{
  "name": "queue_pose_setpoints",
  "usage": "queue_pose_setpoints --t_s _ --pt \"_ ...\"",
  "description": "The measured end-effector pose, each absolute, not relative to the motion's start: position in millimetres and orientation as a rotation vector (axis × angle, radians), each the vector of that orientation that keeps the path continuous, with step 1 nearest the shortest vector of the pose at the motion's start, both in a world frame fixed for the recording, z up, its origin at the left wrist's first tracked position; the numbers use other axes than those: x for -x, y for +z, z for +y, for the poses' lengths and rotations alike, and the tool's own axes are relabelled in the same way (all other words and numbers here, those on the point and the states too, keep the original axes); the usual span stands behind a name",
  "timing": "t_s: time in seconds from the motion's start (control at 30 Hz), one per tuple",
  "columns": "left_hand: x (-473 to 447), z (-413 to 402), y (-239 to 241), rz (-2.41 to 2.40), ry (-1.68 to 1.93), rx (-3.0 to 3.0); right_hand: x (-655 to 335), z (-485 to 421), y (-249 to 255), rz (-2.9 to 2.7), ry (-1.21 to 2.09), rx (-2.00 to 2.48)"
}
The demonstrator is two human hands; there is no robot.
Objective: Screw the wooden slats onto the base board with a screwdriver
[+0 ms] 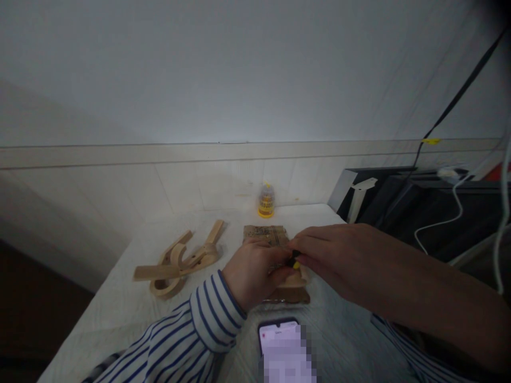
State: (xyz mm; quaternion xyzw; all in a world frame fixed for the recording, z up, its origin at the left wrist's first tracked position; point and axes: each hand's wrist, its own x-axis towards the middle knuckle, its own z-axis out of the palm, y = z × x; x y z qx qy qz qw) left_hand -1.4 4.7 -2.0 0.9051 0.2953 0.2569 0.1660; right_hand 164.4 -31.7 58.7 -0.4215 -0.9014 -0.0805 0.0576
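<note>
My right hand pinches a small black-and-yellow screwdriver, its tip hidden behind the fingers. My left hand is closed beside it over a pale wooden piece, thumb and fingertips close to the screwdriver. Both hands meet above a brown printed cardboard packet, which lies flat on the white-covered table and is partly covered by them. To the left lie several loose wooden parts: a flat strip, a curved ring-like piece and an angled arm.
A small clear container with a yellow base stands at the back by the wall. A lit phone lies in front of the hands. Dark panels and a white cable are at the right, beyond the table edge.
</note>
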Motion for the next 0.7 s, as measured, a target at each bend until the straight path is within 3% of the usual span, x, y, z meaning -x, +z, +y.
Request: queue_pose_setpoints --t_s 0.5,0.7 --pt "3.3 9.6 -4.4 0.667 0.66 -2.635 -164.1 -29.8 53.6 -2.753 -0.394 1.236" --pt "1.9 8.3 -7.9 0.801 0.768 -2.607 -159.2 -32.8 55.7 -2.734 -0.397 1.263"
